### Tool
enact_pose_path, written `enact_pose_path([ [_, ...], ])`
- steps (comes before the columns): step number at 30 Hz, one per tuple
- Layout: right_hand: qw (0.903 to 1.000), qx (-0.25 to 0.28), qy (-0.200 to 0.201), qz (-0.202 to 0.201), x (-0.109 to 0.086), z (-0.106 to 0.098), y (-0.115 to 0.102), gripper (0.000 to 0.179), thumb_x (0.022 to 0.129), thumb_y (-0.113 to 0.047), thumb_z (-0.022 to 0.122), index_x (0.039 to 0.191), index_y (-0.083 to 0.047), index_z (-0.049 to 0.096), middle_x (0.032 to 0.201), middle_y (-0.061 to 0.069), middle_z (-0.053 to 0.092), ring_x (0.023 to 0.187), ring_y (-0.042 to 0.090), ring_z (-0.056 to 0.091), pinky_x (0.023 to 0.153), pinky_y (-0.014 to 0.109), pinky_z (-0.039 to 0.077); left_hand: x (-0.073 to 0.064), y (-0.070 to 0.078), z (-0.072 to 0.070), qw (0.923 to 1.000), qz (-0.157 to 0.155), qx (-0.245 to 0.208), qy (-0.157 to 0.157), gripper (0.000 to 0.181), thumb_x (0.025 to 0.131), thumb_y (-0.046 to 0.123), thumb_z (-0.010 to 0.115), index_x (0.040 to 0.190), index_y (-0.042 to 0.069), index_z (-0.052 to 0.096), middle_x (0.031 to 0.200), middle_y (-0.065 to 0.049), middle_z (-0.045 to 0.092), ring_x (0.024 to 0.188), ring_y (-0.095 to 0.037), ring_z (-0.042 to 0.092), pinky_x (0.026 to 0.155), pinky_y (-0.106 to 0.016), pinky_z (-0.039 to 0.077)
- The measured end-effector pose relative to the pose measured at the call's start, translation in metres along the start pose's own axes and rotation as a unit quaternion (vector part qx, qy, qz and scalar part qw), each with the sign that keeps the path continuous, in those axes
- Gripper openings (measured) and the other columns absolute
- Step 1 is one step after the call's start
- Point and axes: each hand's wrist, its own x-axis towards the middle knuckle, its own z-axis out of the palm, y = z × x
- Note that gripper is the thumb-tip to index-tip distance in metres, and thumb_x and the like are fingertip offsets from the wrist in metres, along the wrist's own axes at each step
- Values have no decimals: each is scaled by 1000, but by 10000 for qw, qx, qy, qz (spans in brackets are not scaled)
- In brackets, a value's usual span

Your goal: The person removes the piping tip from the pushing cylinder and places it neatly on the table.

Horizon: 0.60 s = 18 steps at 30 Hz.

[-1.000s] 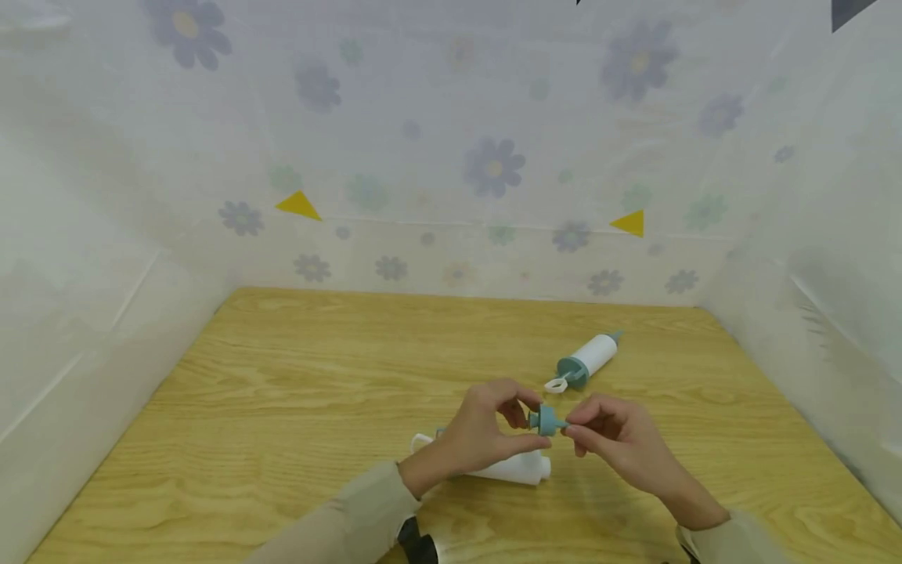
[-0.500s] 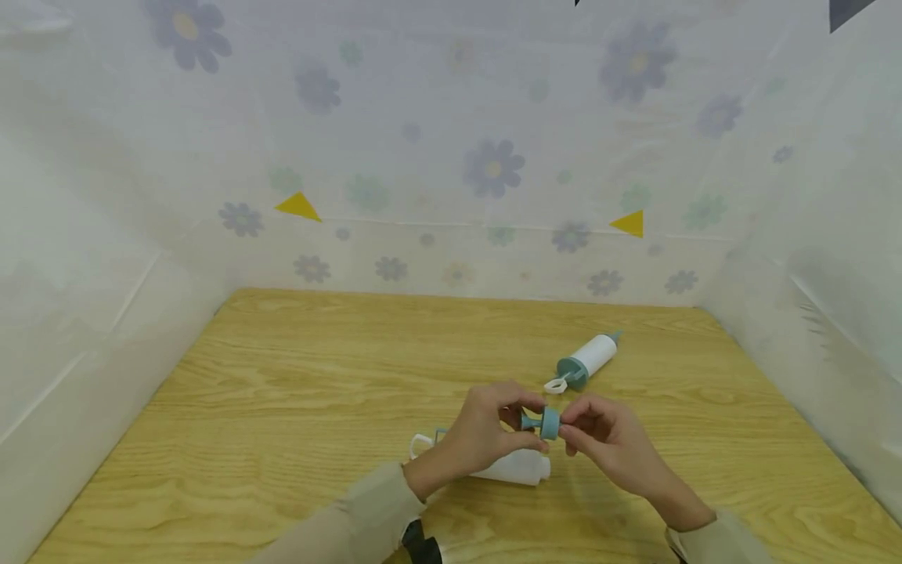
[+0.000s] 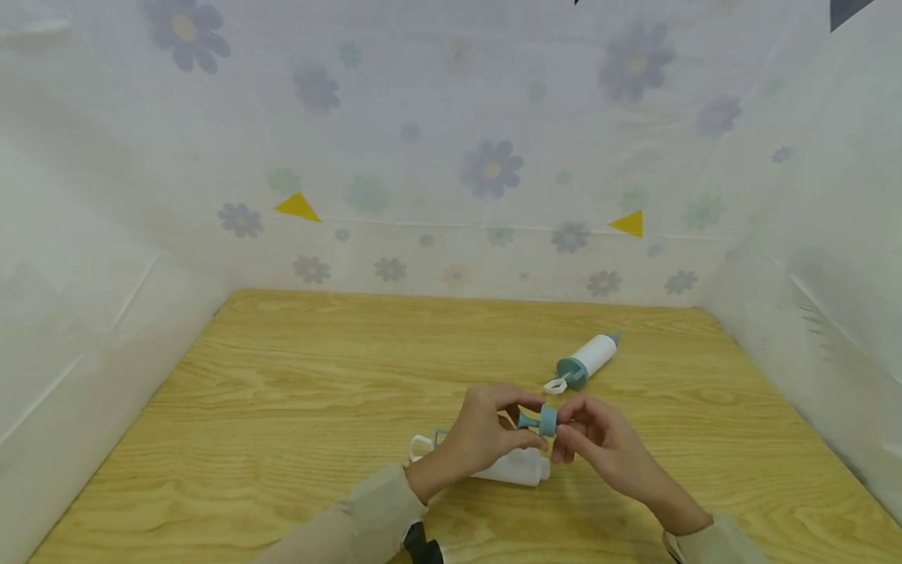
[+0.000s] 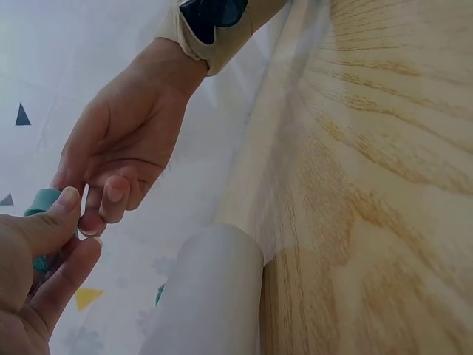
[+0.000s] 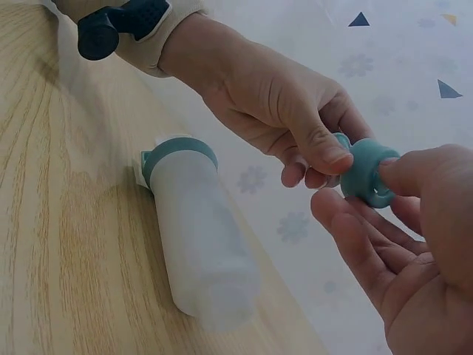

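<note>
Between both hands is a teal nozzle cap [image 3: 548, 421], a ridgeless ring with a narrower flared nozzle [image 3: 525, 421] sticking out on its left. My left hand [image 3: 486, 427] holds it between thumb and fingertips, thumb below and index finger above. From the other side, my right hand [image 3: 609, 446] pinches the cap's right end with thumb and index finger. The right wrist view shows the right thumb against the ring's open rim. Beneath the left hand lies a white syringe barrel [image 3: 514, 468], its narrow neck to the right and a white ring handle at its left; the forearm hides part of it.
A second white and teal syringe [image 3: 593, 356], with a pointed teal tip and white pull ring, lies behind the right hand. The wooden tabletop [image 3: 317, 376] ends at a flower-patterned sheet [image 3: 437, 172], with plain pale sheets at both sides.
The nozzle's flared end has shifted left, farther out of the ring. My right fingers have moved left from the thin tip up to the ring. Both syringes lie as before.
</note>
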Motion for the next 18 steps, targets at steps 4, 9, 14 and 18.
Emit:
enact_pose_path([
  [4,9998,166,-60,79,-1,-1,1,26,95,15,42,119,6,43,89,9,64,69,20,67,54,35,53,0,0,1,9999,67,-83,-41,38,72,4,82,108,0,71,98,-13,72,67,-7,62,56,-16,54],
  [9,9990,388,-110,204,-2,0,0,35,93,14,47,126,2,43,96,1,63,72,16,66,55,34,54,-2,0,4,9995,-69,-293,-63,37,74,4,81,110,1,71,98,-14,72,67,-6,64,54,-19,55],
  [14,9992,399,-98,17,-2,3,0,32,93,17,45,123,5,43,98,0,62,74,11,64,57,32,55,-2,1,7,9988,-265,-378,-132,37,75,2,79,111,-1,70,98,-15,72,68,-4,63,53,-20,55],
  [18,9995,301,37,-115,-2,3,1,26,93,17,43,119,9,44,98,1,63,71,11,64,55,30,53,-4,3,6,9976,-429,-457,-290,38,77,-5,75,114,-4,67,101,-18,71,72,-12,68,55,-20,55],
])
